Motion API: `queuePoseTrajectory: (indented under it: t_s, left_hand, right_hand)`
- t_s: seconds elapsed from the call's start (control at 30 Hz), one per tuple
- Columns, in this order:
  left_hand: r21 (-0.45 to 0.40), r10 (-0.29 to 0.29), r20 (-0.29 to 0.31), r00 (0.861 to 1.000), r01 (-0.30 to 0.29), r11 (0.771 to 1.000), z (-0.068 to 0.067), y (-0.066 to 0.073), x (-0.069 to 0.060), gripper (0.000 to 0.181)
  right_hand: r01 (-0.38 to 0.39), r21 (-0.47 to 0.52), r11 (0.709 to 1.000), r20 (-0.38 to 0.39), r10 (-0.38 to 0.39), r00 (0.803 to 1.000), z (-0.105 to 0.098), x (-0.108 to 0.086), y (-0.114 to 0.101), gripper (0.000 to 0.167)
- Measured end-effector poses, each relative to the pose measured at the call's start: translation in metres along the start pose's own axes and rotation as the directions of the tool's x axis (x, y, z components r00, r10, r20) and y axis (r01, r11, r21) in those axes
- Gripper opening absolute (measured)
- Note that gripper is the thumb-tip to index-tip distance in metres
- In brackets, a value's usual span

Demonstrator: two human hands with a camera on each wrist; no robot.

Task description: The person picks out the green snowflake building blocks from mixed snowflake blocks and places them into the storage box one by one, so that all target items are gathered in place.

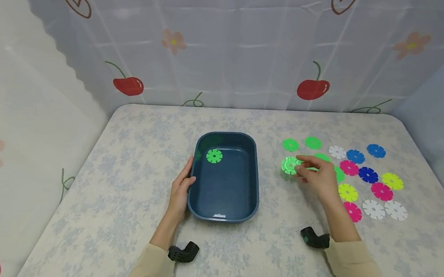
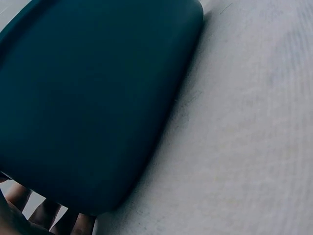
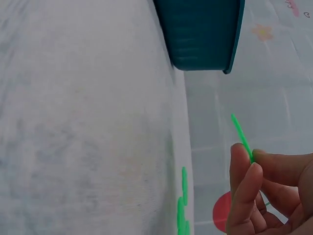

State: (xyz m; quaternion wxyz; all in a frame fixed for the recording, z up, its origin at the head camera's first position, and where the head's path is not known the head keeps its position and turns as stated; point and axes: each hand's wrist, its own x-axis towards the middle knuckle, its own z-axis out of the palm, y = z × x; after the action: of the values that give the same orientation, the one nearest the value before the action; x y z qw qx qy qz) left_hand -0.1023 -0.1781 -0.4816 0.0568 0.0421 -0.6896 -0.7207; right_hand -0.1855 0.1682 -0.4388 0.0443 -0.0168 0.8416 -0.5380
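A dark blue plastic basin point(image 1: 223, 202) stands on the table with one green notched disc point(image 1: 214, 156) inside. At its left side my left hand point(image 1: 179, 192) holds the wall, thumb at the rim and fingers along the outside; the left wrist view shows the fingers point(image 2: 44, 213) partly behind the basin. My right hand point(image 1: 317, 178) pinches another green disc point(image 1: 290, 165) between thumb and fingertips, raised above the table right of the basin. In the right wrist view this disc point(image 3: 241, 137) is edge-on.
Right of the basin lie several loose notched discs: green point(image 1: 312, 142), white point(image 1: 373, 209), blue point(image 1: 376, 150), pink point(image 1: 382, 191) and yellow point(image 1: 392, 181). A patterned cloth covers the table point(image 1: 141, 170). Printed curtains point(image 1: 232, 44) hang behind and beside it.
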Motion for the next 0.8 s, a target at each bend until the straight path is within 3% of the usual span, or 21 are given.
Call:
queuePoseTrajectory:
  t_s: [0.3, 0.57, 0.8]
  left_hand:
    - [-0.002, -0.005, -0.001, 1.0, 0.005, 1.0, 0.0, 0.0, 0.0, 0.058]
    - [-0.003, 0.006, 0.006, 1.0, -0.006, 1.0, 0.0, -0.001, 0.001, 0.058]
    - [0.001, 0.005, -0.004, 1.0, -0.005, 1.0, 0.0, 0.0, 0.0, 0.058]
  right_hand:
    - [0.027, 0.02, 0.999, -0.028, -0.027, 0.999, 0.005, 0.001, -0.039, 0.039]
    - [0.11, 0.079, 0.991, 0.134, -0.12, 0.984, 0.031, 0.008, -0.078, 0.037]
    - [0.054, 0.116, 0.992, 0.298, -0.087, 0.951, 0.063, 0.016, -0.097, 0.039]
